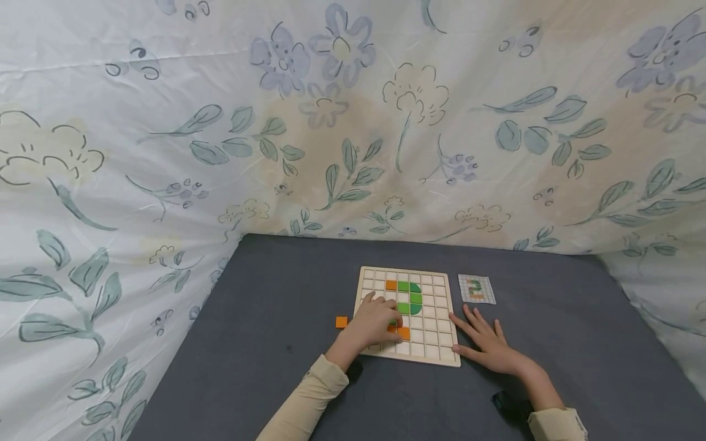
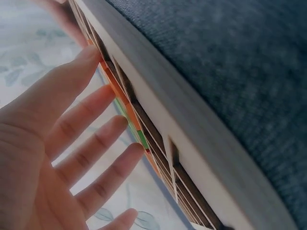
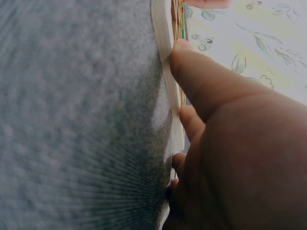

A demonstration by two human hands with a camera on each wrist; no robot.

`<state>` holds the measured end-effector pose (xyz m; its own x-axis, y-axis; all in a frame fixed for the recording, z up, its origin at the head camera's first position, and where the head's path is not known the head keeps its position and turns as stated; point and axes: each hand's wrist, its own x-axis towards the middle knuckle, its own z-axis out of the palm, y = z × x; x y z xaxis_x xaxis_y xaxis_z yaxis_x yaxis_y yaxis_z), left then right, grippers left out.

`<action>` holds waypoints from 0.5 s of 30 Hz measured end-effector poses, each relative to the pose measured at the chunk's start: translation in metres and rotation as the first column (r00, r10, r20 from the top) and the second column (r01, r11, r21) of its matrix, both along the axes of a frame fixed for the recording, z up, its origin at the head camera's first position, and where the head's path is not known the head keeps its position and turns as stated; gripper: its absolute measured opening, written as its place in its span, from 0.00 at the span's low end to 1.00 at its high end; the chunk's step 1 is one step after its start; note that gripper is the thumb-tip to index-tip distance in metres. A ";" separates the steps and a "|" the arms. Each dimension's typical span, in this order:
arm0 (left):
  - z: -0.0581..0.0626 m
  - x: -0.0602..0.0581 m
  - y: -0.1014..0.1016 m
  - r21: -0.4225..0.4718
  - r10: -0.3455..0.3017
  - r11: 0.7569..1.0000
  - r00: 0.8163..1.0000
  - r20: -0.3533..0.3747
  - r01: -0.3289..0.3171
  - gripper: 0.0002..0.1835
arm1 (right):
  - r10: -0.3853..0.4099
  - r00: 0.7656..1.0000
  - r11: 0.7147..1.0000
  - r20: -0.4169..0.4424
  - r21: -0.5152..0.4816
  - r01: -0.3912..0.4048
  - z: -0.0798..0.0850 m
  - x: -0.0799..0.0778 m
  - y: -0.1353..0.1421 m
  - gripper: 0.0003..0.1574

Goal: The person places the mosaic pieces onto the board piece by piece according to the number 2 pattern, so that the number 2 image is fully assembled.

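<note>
A wooden grid board (image 1: pixel 436 344) lies on the dark table, bearing green tiles (image 1: pixel 416 298), some with rounded corners, and orange tiles (image 1: pixel 405 334). Over the board's left part is my left hand (image 1: pixel 371 321), fingers spread and partly covering the tiles. In the left wrist view its thumb (image 2: pixel 87 55) reaches the end of an orange row, and the other fingertips stand along the tiles. My right hand (image 1: pixel 492 350) lies at the board's right side, its thumb and a finger at the edge. The right wrist view shows the thumb (image 3: pixel 201 72) against the wooden rim.
One loose orange tile (image 1: pixel 341 322) lies just left of the board. A small printed card (image 1: pixel 477 289) with a coloured grid pattern is beyond the right hand. Flowered cloth (image 1: pixel 353 122) hangs behind the dark table (image 1: pixel 265 306) and along its sides.
</note>
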<state>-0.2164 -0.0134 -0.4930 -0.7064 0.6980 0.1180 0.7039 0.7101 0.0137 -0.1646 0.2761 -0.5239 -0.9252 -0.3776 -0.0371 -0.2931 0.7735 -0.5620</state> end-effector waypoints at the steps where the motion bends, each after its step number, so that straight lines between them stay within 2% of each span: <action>1: 0.000 0.000 -0.001 0.003 0.000 1.000 1.000 0.006 0.000 0.14 | 0.000 1.000 1.000 -0.002 -0.001 0.000 0.000 0.000 0.000 0.43; 9: -0.001 -0.003 -0.008 0.041 0.006 0.999 0.999 0.036 -0.008 0.14 | -0.005 1.000 1.000 -0.008 0.008 0.005 0.002 0.001 -0.001 0.43; 15: 0.001 -0.005 -0.018 0.067 0.008 0.998 1.000 0.030 -0.010 0.15 | 0.001 0.999 1.000 -0.035 -0.022 -0.002 0.000 0.002 -0.001 0.43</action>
<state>-0.2219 -0.0316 -0.4924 -0.7165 0.6827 0.1433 0.6961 0.7132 0.0825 -0.1625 0.2747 -0.5243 -0.9254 -0.3791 0.0038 -0.3140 0.7607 -0.5681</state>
